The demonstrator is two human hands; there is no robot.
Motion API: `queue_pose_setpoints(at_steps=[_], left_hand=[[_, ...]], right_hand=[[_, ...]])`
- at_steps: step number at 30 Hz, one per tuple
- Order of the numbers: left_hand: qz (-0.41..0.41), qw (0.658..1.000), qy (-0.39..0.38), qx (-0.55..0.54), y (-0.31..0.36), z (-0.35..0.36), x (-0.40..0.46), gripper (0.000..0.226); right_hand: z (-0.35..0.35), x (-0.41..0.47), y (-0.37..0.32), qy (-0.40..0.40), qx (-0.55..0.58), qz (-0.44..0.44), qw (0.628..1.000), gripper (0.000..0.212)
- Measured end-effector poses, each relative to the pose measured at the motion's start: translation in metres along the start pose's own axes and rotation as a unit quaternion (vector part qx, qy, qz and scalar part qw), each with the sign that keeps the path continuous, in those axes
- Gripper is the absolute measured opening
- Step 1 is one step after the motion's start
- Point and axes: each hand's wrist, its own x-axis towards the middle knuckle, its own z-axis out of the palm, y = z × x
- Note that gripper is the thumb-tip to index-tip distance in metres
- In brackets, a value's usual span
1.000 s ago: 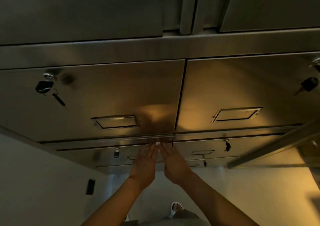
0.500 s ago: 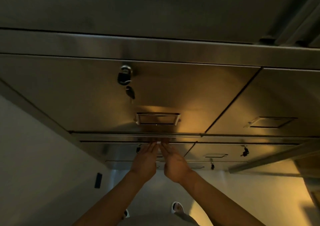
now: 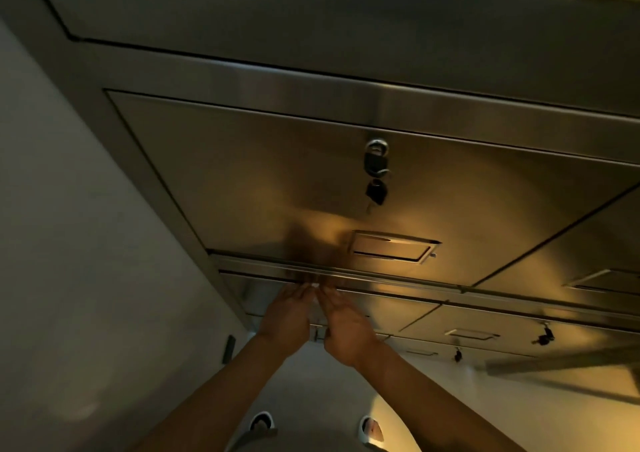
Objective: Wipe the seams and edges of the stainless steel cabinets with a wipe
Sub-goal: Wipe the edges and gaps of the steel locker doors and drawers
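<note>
Wipe, just a white sliver, sits on the horizontal seam below the padlock drawer, pressed by straight fingertips of left hand and right hand; neither curls round it. Suggest steady fingertip pressure, running along the seam to the cabinet's left edge.

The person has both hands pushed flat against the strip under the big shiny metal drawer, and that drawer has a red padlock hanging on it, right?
Not quite: the padlock on the big stainless steel drawer is dark with a silvery shackle, not red, as the head view shows. The rest holds: the left hand and right hand reach side by side to the metal strip under that drawer.
</note>
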Motion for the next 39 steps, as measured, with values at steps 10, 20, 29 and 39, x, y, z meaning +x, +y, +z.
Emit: queue_pose_setpoints(at_steps=[10, 20, 29, 39], left_hand=[[-0.048, 0.997, 0.061, 0.002, -0.047, -0.033, -0.031, 0.077], [-0.162, 0.982, 0.095, -0.025, -0.082, -0.063, -0.050, 0.083], [-0.162, 0.982, 0.088, -0.040, -0.095, -0.065, -0.052, 0.086], [-0.101, 0.993, 0.068, 0.001, -0.067, -0.041, -0.038, 0.089]], right_hand=[[0.031, 0.048, -0.056, -0.023, 0.014, -0.032, 0.999, 0.092], [0.057, 0.096, -0.116, -0.013, 0.013, -0.090, 0.996, 0.080], [0.066, 0.104, -0.119, -0.011, 0.019, -0.105, 0.994, 0.076], [0.035, 0.081, -0.086, -0.035, 0.003, -0.079, 0.996, 0.085]])
